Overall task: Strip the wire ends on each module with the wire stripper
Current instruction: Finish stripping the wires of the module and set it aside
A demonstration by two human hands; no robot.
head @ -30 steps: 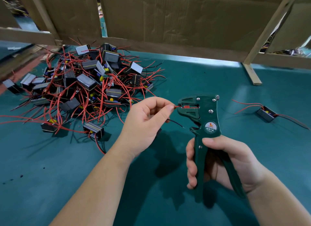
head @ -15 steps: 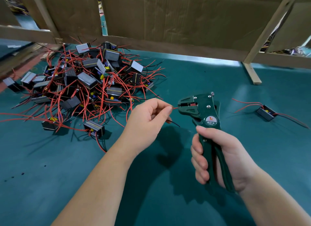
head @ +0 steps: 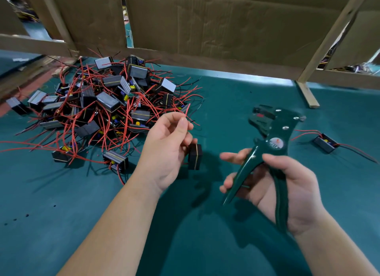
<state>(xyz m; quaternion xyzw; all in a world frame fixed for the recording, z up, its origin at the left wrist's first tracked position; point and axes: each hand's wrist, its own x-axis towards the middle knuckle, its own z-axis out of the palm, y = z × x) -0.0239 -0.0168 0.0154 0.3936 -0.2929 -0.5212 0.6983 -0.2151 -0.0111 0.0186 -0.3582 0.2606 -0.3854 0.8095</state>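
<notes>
A pile of modules [head: 107,111] lies on the far left part of the tabletop [head: 236,103], just before the cardboard panels [head: 216,25] that stand along its far edge. A lone module [head: 326,145] lies well apart near the right edge. Between them, over the middle of the tabletop, the left hand [head: 164,152] pinches a wire [head: 186,112], with a held module [head: 195,156] just right of its palm. To its right, the right hand [head: 287,189] holds the wire stripper [head: 271,136], head toward the far edge.

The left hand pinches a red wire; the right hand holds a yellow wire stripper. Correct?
No: the wire stripper in the right hand is dark green, not yellow, as the head view shows. The left hand does pinch a red wire.
</notes>
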